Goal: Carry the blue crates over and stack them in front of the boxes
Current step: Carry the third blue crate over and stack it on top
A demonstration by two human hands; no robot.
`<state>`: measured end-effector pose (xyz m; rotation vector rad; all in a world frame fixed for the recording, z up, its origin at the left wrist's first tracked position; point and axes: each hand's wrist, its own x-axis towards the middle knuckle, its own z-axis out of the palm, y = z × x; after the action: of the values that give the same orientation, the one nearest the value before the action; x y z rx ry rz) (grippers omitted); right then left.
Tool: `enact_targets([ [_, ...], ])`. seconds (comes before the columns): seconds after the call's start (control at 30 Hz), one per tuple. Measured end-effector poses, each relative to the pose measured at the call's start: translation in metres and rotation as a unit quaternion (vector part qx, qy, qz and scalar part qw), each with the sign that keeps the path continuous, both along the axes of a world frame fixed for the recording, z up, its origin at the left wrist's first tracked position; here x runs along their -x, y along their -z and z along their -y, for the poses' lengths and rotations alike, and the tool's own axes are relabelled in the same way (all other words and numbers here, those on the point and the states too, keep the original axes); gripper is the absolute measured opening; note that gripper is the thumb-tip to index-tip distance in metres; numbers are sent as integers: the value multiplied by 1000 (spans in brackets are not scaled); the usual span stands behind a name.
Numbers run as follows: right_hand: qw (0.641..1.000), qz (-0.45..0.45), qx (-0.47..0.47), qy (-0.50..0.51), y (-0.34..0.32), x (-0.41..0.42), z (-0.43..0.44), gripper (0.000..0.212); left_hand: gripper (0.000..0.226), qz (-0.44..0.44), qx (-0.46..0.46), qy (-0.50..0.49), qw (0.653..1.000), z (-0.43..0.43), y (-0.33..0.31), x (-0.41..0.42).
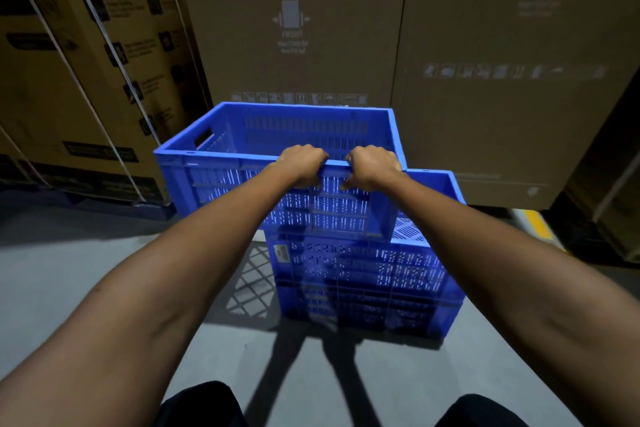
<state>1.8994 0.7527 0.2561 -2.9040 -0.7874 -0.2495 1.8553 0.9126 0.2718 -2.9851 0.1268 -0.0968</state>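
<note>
Both the left hand [303, 163] and right hand [372, 165] are gripping, fingers curled, the near rim of the upper blue crate [277, 149], probably light, stiff and empty, overhanging toward nine o'clock on the lower crate [367, 274] before the boxes [346, 28].

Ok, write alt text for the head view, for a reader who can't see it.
Both hands, left hand and right hand, grip the near rim of an empty upper blue crate, held offset to the left over a lower blue crate standing on the grey floor. Tall cardboard boxes rise directly behind the crates, with more strapped boxes on the left.
</note>
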Motion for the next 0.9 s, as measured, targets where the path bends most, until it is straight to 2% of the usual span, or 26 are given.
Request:
enact_targets([
  [0.27,1000,-9,3,26,0,-10,45,39,26,-8,12,19,1000,44,-1,-11],
  [0.9,996,-36,27,79,-3,-27,152,42,32,-25,17,63,998,145,3,-42],
])
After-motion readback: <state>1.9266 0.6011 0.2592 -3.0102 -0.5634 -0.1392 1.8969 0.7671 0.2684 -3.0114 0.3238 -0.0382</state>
